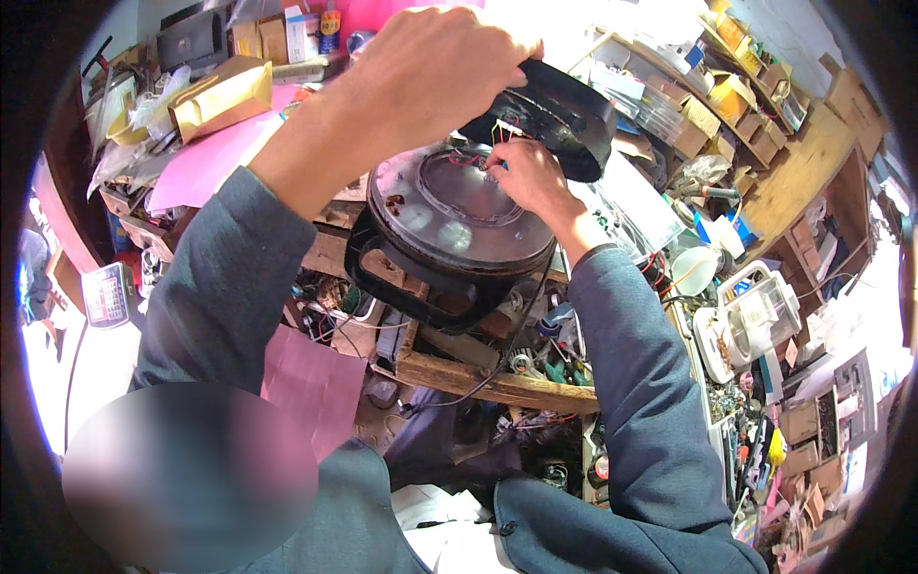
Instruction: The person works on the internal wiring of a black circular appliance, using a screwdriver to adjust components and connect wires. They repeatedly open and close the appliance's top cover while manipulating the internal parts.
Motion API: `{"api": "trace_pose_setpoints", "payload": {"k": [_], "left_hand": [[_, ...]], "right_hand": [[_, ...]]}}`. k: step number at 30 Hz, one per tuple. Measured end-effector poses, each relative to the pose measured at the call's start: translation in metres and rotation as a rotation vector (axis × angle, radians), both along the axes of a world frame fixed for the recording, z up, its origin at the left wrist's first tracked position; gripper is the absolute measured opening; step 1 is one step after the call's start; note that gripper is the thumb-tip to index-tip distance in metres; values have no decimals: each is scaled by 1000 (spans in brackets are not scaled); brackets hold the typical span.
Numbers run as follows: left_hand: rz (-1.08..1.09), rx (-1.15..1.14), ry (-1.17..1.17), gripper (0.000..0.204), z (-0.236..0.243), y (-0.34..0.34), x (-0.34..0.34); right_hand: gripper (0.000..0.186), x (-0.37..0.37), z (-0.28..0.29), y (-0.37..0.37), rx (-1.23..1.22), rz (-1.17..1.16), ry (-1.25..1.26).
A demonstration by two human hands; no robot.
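Observation:
A round metal appliance body (pixel 469 247), a shallow pan-like shape with a ring in the middle of its face, lies before me. A black loop handle (pixel 382 282) sticks out from its near side. Above its far edge, my left hand (pixel 445 57) is closed on the rim of a black rounded cover (pixel 574 120), holding it tilted up with its hollow side toward me. Thin red and light wires (pixel 501 132) run between the cover and the body. My right hand (pixel 534 177) reaches under the cover, thumb and fingertips pinched on the wires over the metal face.
Below the appliance runs a wooden bench edge (pixel 497 383) over a clutter of tools and parts. A black cord (pixel 521 335) hangs from the appliance across it. A clear jug (pixel 760 316) stands at the right. Cardboard boxes (pixel 693 129) crowd the far right; a pink sheet (pixel 311 387) lies near left.

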State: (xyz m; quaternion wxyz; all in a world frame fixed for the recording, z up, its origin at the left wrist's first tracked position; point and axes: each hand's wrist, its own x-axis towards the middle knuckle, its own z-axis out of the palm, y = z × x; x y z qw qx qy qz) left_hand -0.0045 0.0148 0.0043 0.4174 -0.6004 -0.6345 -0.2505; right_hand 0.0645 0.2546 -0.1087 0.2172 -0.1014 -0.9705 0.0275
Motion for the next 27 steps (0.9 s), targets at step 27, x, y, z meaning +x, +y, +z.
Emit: {"api": "trace_pose_setpoints", "payload": {"k": [27], "left_hand": [[0, 26, 74, 25, -2, 0, 4]], "right_hand": [[15, -7, 0, -1, 192, -25, -65]]}}
